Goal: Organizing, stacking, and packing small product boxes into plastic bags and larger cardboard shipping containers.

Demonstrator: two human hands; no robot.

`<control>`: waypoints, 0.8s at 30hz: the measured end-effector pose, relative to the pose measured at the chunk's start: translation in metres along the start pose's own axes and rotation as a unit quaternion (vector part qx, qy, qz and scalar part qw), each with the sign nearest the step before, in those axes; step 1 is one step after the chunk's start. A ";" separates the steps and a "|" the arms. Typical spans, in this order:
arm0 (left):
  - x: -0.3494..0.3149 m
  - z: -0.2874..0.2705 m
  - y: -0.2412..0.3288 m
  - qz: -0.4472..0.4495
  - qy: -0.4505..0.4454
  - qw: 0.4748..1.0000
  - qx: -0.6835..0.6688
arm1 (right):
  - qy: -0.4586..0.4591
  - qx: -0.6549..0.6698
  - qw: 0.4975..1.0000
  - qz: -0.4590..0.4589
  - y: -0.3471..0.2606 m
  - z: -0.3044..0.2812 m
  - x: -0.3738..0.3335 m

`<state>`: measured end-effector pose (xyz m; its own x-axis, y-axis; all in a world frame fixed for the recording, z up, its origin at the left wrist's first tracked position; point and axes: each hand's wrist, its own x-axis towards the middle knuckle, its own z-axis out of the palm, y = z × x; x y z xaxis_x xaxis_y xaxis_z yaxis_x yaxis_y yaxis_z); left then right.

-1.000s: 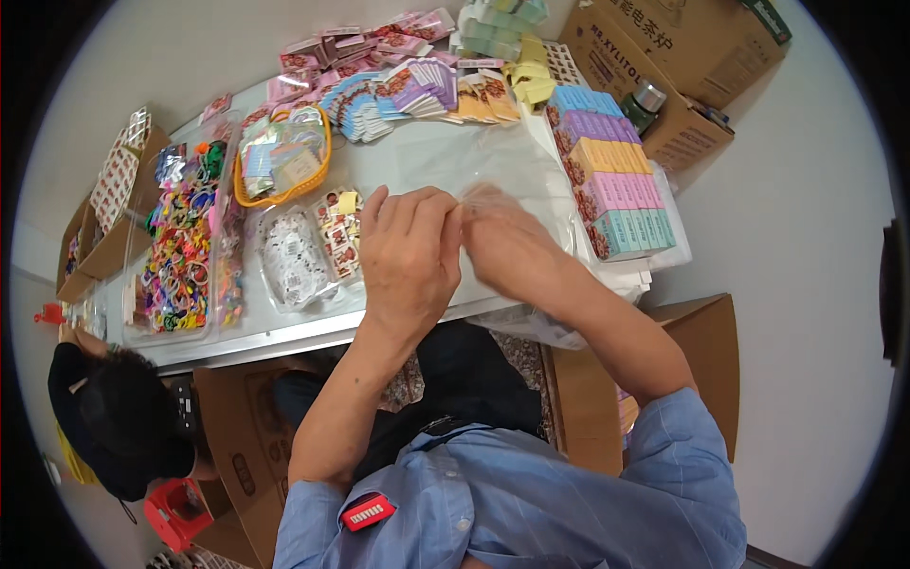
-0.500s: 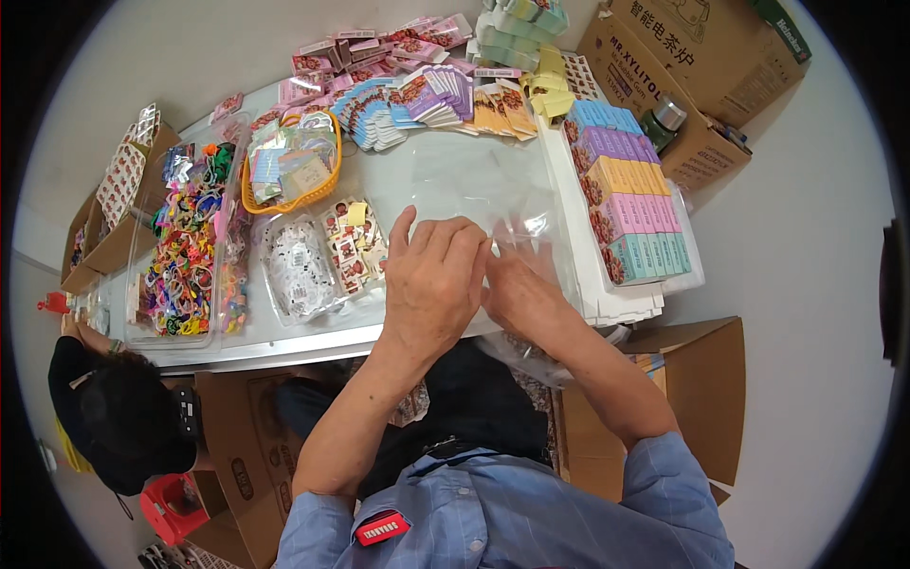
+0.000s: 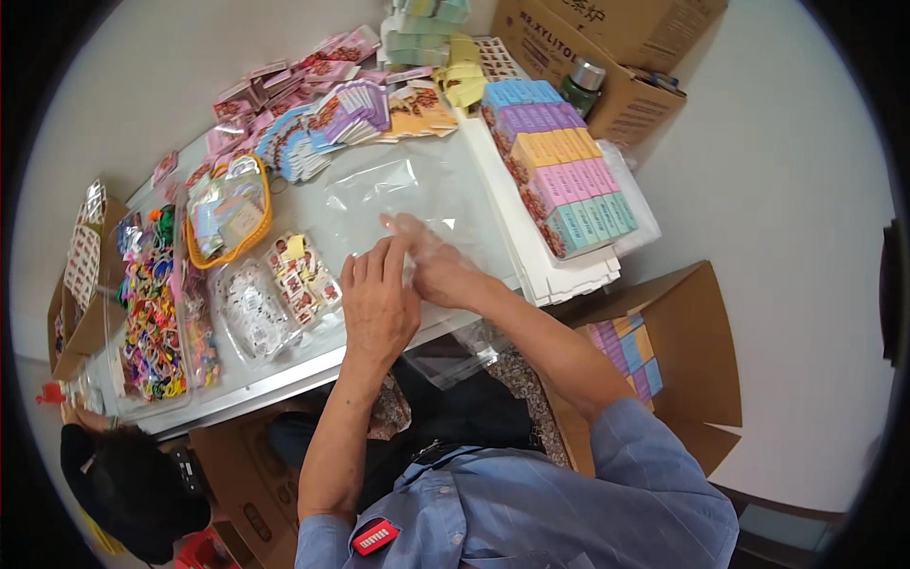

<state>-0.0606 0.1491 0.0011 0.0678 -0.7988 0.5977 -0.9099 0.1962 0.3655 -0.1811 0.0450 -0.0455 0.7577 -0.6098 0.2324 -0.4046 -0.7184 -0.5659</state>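
Observation:
My left hand is at the table's front part, fingers together and bent over the edge of a clear plastic bag; its thumb is hidden. Against its fingers lies my right hand, smeared by motion, with see-through film over part of it. How its fingertips are set does not show. More clear plastic is spread flat on the table beyond both hands. Another loose piece of clear film hangs over the front edge below my right wrist.
Left: a yellow basket of packets, a clear bin of colourful bands, a tray of white pieces and picture cards. Fanned packets lie behind. Right: stacked pastel boxes and an open carton. A co-worker sits far left.
The whole view has swung, so table things appear further left and more of the right-hand carton shows. My right hand has shifted over against my left fingers.

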 end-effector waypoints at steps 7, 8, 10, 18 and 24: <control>-0.009 0.015 -0.029 -0.049 -0.037 0.996 0.062 | -0.256 -0.090 0.962 -0.003 -0.068 -0.064 -0.033; -0.007 0.016 -0.029 -0.048 -0.035 0.996 0.061 | -0.242 0.001 0.969 -0.048 -0.076 -0.101 -0.043; -0.008 0.013 -0.032 -0.077 -0.145 0.985 0.050 | -0.218 0.201 0.950 -0.094 -0.076 -0.174 -0.058; 0.009 -0.003 0.021 -0.036 -0.160 0.985 0.054 | 0.265 0.330 0.844 0.328 0.165 -0.267 -0.074; 0.027 -0.028 0.054 0.002 -0.221 0.975 0.002 | 0.164 0.501 0.760 0.382 0.196 -0.215 -0.051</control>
<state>-0.0965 0.1538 0.0573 -0.1187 -0.9652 0.2329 -0.9118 0.1989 0.3594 -0.4092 -0.1366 0.0022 0.2641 -0.8890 -0.3742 0.0540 0.4010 -0.9145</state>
